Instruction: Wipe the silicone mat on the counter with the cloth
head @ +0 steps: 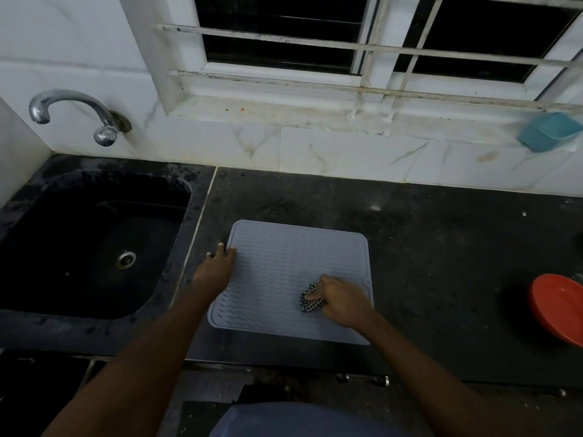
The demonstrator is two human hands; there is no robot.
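A grey silicone mat (293,266) with a wavy ridged surface lies flat on the dark stone counter (441,247). My left hand (216,268) rests flat on the mat's left edge, fingers spread, holding nothing. My right hand (342,299) is closed around a bunched black-and-white checkered cloth (310,299), which presses on the mat's near right part. Most of the cloth is hidden inside my fist.
A black sink (94,241) with a metal drain sits left of the mat, under a chrome tap (72,111). A red bowl (560,307) stands at the counter's right edge. A teal container (550,130) hangs on the tiled wall below the barred window.
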